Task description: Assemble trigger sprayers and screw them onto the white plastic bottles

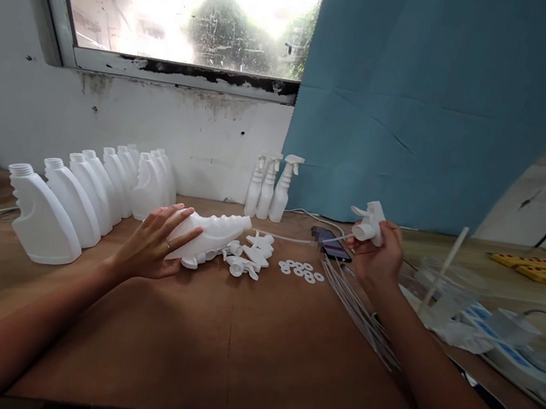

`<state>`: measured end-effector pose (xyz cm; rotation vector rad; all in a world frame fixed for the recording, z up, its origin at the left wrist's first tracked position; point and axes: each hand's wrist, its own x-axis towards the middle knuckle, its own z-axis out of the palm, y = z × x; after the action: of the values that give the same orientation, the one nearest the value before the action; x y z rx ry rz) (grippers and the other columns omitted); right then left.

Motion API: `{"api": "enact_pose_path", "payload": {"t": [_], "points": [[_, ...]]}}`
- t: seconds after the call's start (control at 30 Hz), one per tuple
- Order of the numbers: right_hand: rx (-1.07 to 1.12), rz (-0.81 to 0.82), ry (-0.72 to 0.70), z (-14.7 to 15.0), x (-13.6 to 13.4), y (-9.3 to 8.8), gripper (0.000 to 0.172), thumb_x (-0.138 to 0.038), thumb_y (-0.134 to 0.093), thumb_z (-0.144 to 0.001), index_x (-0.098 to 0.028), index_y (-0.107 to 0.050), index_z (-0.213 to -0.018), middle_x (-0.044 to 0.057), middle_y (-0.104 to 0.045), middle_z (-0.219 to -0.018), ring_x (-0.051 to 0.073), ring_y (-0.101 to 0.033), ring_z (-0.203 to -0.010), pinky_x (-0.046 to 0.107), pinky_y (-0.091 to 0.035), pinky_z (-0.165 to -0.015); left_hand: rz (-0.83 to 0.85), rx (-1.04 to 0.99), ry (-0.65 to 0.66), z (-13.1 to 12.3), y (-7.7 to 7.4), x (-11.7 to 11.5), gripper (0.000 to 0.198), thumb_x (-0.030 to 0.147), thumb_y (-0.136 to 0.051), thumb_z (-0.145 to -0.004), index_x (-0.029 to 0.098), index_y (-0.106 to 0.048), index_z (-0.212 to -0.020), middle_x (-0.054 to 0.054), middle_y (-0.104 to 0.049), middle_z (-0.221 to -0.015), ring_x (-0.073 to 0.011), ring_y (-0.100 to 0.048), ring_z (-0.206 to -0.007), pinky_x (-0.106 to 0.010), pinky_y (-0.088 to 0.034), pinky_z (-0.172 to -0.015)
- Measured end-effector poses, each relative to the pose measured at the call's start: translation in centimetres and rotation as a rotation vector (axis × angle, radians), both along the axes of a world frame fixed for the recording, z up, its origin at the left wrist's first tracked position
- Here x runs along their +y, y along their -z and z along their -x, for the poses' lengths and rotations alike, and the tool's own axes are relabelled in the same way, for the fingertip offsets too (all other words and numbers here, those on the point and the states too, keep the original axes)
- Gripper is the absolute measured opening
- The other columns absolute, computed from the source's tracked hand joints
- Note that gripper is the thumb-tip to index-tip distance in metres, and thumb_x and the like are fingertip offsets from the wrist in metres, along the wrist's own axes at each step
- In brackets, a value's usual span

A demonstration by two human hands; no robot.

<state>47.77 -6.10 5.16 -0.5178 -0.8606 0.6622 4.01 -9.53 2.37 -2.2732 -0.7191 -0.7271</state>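
My left hand is wrapped round a white plastic bottle, tilted nearly flat with its open neck pointing right. In my right hand is a white trigger spray head, raised above the table. From the spray head a thin tube runs left, its far end at or just inside the bottle's neck; I cannot tell which. Loose white spray heads lie in a pile beside and below the bottle. Several small white washers are scattered right of that pile.
Open white bottles stand in rows at left. Three bottles with spray heads stand by the wall. Right of the washers are a phone and a bundle of thin tubes. Further right are a clear plastic cup and a power strip.
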Motion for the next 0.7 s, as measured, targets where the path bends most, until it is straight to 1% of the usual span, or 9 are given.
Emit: {"api": "enact_pose_path", "payload": {"t": [0.07,0.2,0.3,0.4,0.47,0.57,0.63,0.7], "points": [[0.035,0.001,0.012,-0.2,0.2,0.0,0.02,-0.031,-0.064,-0.072,-0.026,-0.047,-0.081,-0.002,-0.064,-0.065,0.015,-0.059,-0.05,0.023,-0.042,-0.036,0.034,0.023,0.011,0.2,0.0,0.2,0.079,0.031,-0.062,-0.079,0.031,-0.026,-0.149,-0.013,-0.022,-0.155,-0.0415,-0.028,-0.137,-0.057,-0.029,-0.106],[0.031,0.007,0.006,-0.2,0.1,0.0,0.02,-0.029,-0.062,-0.072,-0.025,-0.046,-0.083,-0.001,-0.064,-0.066,0.016,-0.06,-0.053,0.023,-0.042,-0.039,0.056,0.056,0.024,0.3,0.0,0.3,0.077,0.035,-0.06,-0.079,0.029,-0.027,-0.149,-0.013,-0.023,-0.155,-0.0414,-0.029,-0.137,-0.056,-0.029,-0.106],[-0.005,0.022,-0.005,0.2,-0.1,0.1,0.024,-0.032,-0.064,-0.073,-0.025,-0.046,-0.086,-0.002,-0.065,-0.066,0.015,-0.058,-0.049,0.024,-0.043,-0.041,0.062,0.079,0.031,0.2,-0.1,0.2,0.074,0.035,-0.058,-0.08,0.03,-0.03,-0.148,-0.012,-0.024,-0.155,-0.0412,-0.03,-0.136,-0.056,-0.029,-0.105],[-0.063,0.067,-0.039,1.2,-0.3,0.8,0.031,-0.041,-0.069,-0.072,-0.026,-0.046,-0.088,-0.003,-0.066,-0.068,0.014,-0.057,-0.047,0.024,-0.042,-0.041,0.062,0.112,0.045,-0.1,-0.2,-0.1,0.074,0.035,-0.059,-0.079,0.03,-0.031,-0.147,-0.013,-0.022,-0.156,-0.0421,-0.03,-0.136,-0.056,-0.03,-0.104],[-0.099,0.114,-0.083,2.5,-0.4,1.5,0.037,-0.046,-0.072,-0.07,-0.025,-0.047,-0.087,-0.002,-0.067,-0.073,0.015,-0.059,-0.052,0.023,-0.042,-0.042,0.066,0.146,0.049,-0.4,-0.2,-0.4,0.075,0.034,-0.06,-0.078,0.03,-0.031,-0.148,-0.013,-0.02,-0.157,-0.0425,-0.03,-0.136,-0.056,-0.03,-0.104],[-0.183,0.193,-0.168,5.0,-1.1,2.8,0.042,-0.051,-0.076,-0.068,-0.024,-0.05,-0.089,-0.001,-0.067,-0.079,0.014,-0.06,-0.063,0.021,-0.044,-0.049,0.075,0.177,0.057,-1.0,-0.2,-0.9,0.076,0.034,-0.06,-0.078,0.031,-0.031,-0.147,-0.013,-0.019,-0.157,-0.042,-0.032,-0.135,-0.056,-0.031,-0.103],[-0.274,0.262,-0.265,6.8,-1.9,3.5,0.047,-0.049,-0.08,-0.065,-0.025,-0.051,-0.094,-0.001,-0.068,-0.082,0.015,-0.061,-0.066,0.023,-0.046,-0.054,0.082,0.175,0.076,-1.3,-0.1,-1.1,0.074,0.034,-0.06,-0.078,0.032,-0.032,-0.147,-0.012,-0.021,-0.157,-0.0418,-0.033,-0.134,-0.056,-0.032,-0.102],[-0.35,0.312,-0.38,8.1,-2.7,4.0,0.05,-0.044,-0.081,-0.065,-0.025,-0.052,-0.101,0.001,-0.07,-0.088,0.017,-0.063,-0.071,0.025,-0.048,-0.058,0.093,0.182,0.094,-1.5,-0.1,-1.3,0.074,0.033,-0.06,-0.078,0.031,-0.034,-0.146,-0.013,-0.021,-0.156,-0.0426,-0.034,-0.133,-0.057,-0.032,-0.101]]}}
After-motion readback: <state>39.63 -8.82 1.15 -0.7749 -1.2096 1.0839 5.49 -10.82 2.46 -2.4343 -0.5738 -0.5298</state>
